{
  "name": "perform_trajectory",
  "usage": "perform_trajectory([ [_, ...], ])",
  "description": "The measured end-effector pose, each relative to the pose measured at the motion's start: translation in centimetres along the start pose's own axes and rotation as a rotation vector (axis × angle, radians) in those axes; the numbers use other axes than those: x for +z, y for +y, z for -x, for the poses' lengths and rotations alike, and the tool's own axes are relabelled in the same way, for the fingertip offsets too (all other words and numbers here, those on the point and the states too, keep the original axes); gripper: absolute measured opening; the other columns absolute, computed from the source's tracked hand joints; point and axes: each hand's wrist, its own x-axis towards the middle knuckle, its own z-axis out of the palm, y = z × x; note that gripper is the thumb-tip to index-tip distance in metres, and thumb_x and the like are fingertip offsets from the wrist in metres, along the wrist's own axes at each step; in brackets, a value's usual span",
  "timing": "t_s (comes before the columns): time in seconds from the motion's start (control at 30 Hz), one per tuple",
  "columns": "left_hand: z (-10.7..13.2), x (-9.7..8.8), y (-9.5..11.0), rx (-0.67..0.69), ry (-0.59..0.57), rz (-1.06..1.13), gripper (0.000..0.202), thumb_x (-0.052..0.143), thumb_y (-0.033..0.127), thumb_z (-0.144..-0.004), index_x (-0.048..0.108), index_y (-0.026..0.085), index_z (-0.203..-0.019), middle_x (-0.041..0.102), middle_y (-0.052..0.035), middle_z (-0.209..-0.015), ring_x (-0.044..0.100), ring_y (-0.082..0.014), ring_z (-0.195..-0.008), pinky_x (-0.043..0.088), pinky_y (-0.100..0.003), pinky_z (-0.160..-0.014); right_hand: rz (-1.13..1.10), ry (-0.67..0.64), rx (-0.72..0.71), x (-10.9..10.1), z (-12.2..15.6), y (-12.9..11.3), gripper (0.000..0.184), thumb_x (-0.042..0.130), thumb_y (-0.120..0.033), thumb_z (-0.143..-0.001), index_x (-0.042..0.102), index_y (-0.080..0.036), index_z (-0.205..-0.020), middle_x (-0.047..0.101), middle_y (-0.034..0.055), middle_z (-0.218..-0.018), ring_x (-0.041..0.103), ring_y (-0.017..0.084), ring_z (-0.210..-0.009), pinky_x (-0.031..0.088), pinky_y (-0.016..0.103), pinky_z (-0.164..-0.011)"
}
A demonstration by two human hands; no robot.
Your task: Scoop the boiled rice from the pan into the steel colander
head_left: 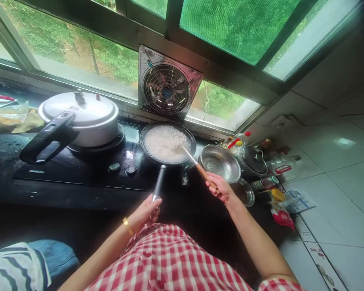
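A dark frying pan [142,146] sits on the stove, filled with a pale, foamy, bubbling liquid [160,141]. My left hand [148,209] is closed around the pan's black and silver handle [160,182]. In my right hand [219,186] is a utensil with a wooden handle [202,171] and a thin metal shaft; its fingers are wrapped round the wood. The utensil's far end dips into the right side of the liquid, where a pale clump [177,139] shows. That end is hidden, so its exact kind cannot be told.
A pressure cooker [94,131] stands on the left burner, its black handle jutting forward. Right of the pan are a metal strainer [220,161], a lidded dark pot [254,161], jars and packets. An exhaust fan [166,89] is behind. Another person's striped sleeve [16,266] shows lower left.
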Motion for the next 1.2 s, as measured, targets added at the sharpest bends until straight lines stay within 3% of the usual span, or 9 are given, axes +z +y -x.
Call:
perform_trajectory([
  [0.17,0.0,0.0,0.0,-0.005,-0.002,0.008,0.052,0.059,0.060,-0.070,0.036,0.022,-0.097,0.043,0.0080,-0.056,0.039,-0.0053,-0.039,0.012,-0.014,-0.036,0.157,0.032,-0.105,-0.1,-0.5,-0.6,0.044,0.056,-0.027,-0.079,0.053,-0.011,-0.120,0.053,-0.0036,-0.054,0.037,0.004,-0.029,0.022,0.014,-0.024],
  [0.3,-0.1,0.0,-0.1,-0.010,0.012,0.003,0.053,0.058,0.061,-0.069,0.036,0.023,-0.098,0.043,0.0082,-0.055,0.037,-0.0051,-0.038,0.012,-0.014,-0.036,0.359,0.149,-0.178,-0.1,-2.0,-1.1,0.049,0.055,-0.028,-0.081,0.049,-0.011,-0.127,0.051,-0.0057,-0.052,0.038,0.005,-0.028,0.023,0.015,-0.024],
  [0.4,0.0,0.1,0.0,-0.016,0.013,0.005,0.055,0.059,0.062,-0.068,0.036,0.023,-0.099,0.043,0.0084,-0.055,0.037,-0.0049,-0.038,0.012,-0.014,-0.036,0.516,0.236,-0.198,-0.2,-3.6,-1.4,0.050,0.055,-0.028,-0.082,0.048,-0.012,-0.129,0.049,-0.0066,-0.052,0.039,0.005,-0.029,0.024,0.015,-0.024],
  [0.57,0.1,0.2,0.0,-0.004,0.016,0.014,0.052,0.058,0.061,-0.069,0.034,0.023,-0.095,0.043,0.0087,-0.054,0.036,-0.0045,-0.037,0.011,-0.014,-0.037,0.714,0.269,-0.170,0.2,-5.0,-2.3,0.041,0.055,-0.030,-0.084,0.055,-0.017,-0.123,0.048,-0.0068,-0.052,0.041,0.005,-0.029,0.027,0.015,-0.025],
  [0.7,0.1,0.2,0.0,0.001,0.016,0.016,0.048,0.057,0.059,-0.071,0.034,0.023,-0.093,0.042,0.0089,-0.054,0.036,-0.0043,-0.037,0.012,-0.014,-0.037,0.694,0.204,-0.084,0.6,-3.8,-3.5,0.028,0.052,-0.034,-0.086,0.063,-0.015,-0.104,0.046,-0.0059,-0.050,0.039,0.004,-0.028,0.023,0.014,-0.025],
  [0.97,0.0,0.1,0.0,-0.003,0.015,0.008,0.053,0.059,0.062,-0.067,0.033,0.023,-0.092,0.041,0.0089,-0.055,0.037,-0.0044,-0.038,0.011,-0.013,-0.036,0.556,-0.028,0.169,0.0,-0.4,-7.1,0.020,0.046,-0.021,-0.087,0.059,-0.015,-0.100,0.054,-0.0018,-0.052,0.043,0.006,-0.031,0.027,0.013,-0.025],
  [1.1,0.0,0.2,0.0,0.011,0.014,0.006,0.054,0.060,0.063,-0.066,0.033,0.023,-0.091,0.041,0.0087,-0.056,0.037,-0.0042,-0.039,0.012,-0.013,-0.036,0.430,-0.105,0.282,1.1,-0.7,-7.6,0.014,0.046,-0.020,-0.087,0.057,-0.012,-0.088,0.053,0.0000,-0.053,0.041,0.005,-0.030,0.025,0.011,-0.024],
  [1.2,0.1,0.2,-0.1,0.024,0.009,0.013,0.054,0.059,0.063,-0.067,0.034,0.023,-0.093,0.041,0.0088,-0.056,0.036,-0.0039,-0.038,0.011,-0.013,-0.036,0.281,-0.173,0.371,2.5,-1.6,-7.1,0.014,0.043,-0.018,-0.089,0.055,-0.011,-0.092,0.053,0.0006,-0.054,0.041,0.004,-0.031,0.026,0.010,-0.025],
])
